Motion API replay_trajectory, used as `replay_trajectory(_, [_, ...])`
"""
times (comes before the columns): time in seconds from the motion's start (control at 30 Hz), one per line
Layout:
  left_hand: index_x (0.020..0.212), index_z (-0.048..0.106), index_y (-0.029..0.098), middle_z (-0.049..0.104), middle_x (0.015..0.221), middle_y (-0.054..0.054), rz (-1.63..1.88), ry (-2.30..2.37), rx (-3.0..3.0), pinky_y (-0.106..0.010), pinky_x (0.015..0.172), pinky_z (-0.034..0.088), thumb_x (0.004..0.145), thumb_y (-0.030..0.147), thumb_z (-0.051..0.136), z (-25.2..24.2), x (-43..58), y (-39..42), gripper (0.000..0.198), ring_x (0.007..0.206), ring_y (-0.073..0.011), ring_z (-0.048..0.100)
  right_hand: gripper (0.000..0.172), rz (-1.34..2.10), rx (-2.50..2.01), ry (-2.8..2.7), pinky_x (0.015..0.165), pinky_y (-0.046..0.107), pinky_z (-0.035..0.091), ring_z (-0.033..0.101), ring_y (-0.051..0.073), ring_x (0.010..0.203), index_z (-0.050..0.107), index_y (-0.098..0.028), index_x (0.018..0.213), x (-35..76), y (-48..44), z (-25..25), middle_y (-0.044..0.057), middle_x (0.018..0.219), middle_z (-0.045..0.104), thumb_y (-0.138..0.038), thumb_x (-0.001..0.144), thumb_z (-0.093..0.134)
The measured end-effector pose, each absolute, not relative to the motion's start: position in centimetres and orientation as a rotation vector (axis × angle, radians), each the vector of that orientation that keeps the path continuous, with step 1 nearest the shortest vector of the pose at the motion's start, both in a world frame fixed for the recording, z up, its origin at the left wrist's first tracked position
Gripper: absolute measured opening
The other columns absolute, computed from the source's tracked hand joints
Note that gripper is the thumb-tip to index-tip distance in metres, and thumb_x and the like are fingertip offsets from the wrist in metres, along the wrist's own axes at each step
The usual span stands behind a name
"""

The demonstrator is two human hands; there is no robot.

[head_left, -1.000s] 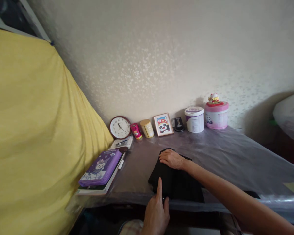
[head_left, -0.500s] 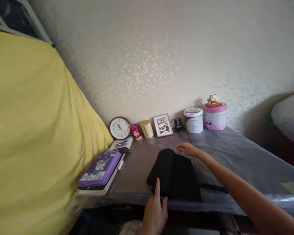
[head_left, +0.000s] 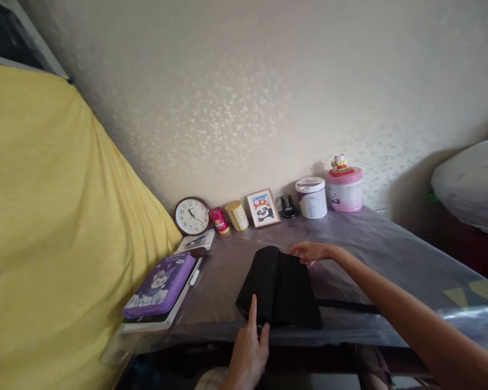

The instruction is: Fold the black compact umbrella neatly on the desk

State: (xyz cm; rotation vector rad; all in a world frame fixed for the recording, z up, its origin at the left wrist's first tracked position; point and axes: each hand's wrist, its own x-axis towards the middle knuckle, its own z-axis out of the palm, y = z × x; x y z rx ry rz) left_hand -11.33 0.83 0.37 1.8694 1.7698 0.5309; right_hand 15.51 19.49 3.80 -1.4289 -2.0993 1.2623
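A folded piece of black cloth (head_left: 295,290), with a thick rolled or folded part along its left side, lies at the table's front edge. A dark strap (head_left: 350,306) runs from it to the right, under my right forearm. My left hand (head_left: 248,346) is at the cloth's near end, its index finger stretched along the top and its thumb beside the fold; the other fingers are curled and partly hidden. At the far right corner, my right hand (head_left: 309,252) has its bent fingers on the cloth's edge. A small shiny ring shape (head_left: 259,329) shows by my left thumb.
At left, a purple case (head_left: 162,284) lies on books beside a yellow curtain (head_left: 65,216). Along the wall stand a clock (head_left: 192,216), a pink can (head_left: 219,221), a yellow can (head_left: 237,215), a panda picture (head_left: 263,208), a white tub (head_left: 311,199) and a pink tub (head_left: 345,190).
My right hand has come down from just beyond the cloth onto its far right edge. The left hand stays at the near end. The whole view has shifted slightly.
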Motion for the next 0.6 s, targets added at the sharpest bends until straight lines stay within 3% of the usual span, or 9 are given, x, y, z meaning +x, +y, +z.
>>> replay_trajectory(0.2, [0.143, 0.0, 0.023, 0.059, 0.06, 0.003, 0.562, 1.724, 1.72, -0.018, 0.037, 0.034, 0.092, 0.036, 0.027, 0.3, -11.3, 0.8, 0.06, 0.035, -0.0093, 0.05, 0.055, 1.546, -1.321, -1.998, 0.058, 0.026, 0.051, 0.06, 0.014, 0.067, 0.058, -0.019, 0.107, 16.8, 19.2, 4.8, 0.002, 0.082, 0.059, -0.019, 0.054, 0.071])
replay_trajectory(0.3, [0.143, 0.0, 0.025, 0.058, 0.058, 0.004, 0.589, 1.71, 1.709, -0.016, 0.034, 0.034, 0.091, 0.034, 0.03, 0.1, -11.3, 0.8, 0.06, 0.034, -0.0087, 0.049, 0.072, 1.743, -1.296, -2.01, 0.061, 0.025, 0.052, 0.062, 0.014, 0.073, 0.052, -0.022, 0.116, 17.3, 19.1, 4.8, 0.002, 0.094, 0.058, -0.016, 0.047, 0.074])
replay_trajectory(0.37, [0.143, 0.0, 0.025, 0.056, 0.055, 0.005, 0.601, 1.696, 1.71, -0.016, 0.034, 0.034, 0.091, 0.034, 0.031, 0.0, -11.3, 0.9, 0.061, 0.034, -0.0092, 0.05, 0.075, 1.803, -1.274, -2.037, 0.062, 0.023, 0.051, 0.063, 0.013, 0.074, 0.051, -0.023, 0.117, 17.3, 19.2, 4.6, 0.002, 0.097, 0.057, -0.015, 0.047, 0.073])
replay_trajectory(0.6, [0.143, 0.001, 0.028, 0.055, 0.05, 0.006, 0.639, 1.658, 1.661, -0.016, 0.03, 0.035, 0.091, 0.034, 0.033, -0.4, -11.4, 1.1, 0.061, 0.031, -0.0105, 0.05, 0.042, 1.449, -1.123, -2.257, 0.047, 0.017, 0.038, 0.056, 0.01, 0.054, 0.064, -0.013, 0.099, 15.8, 19.4, 4.6, -0.003, 0.055, 0.057, -0.011, 0.057, 0.057])
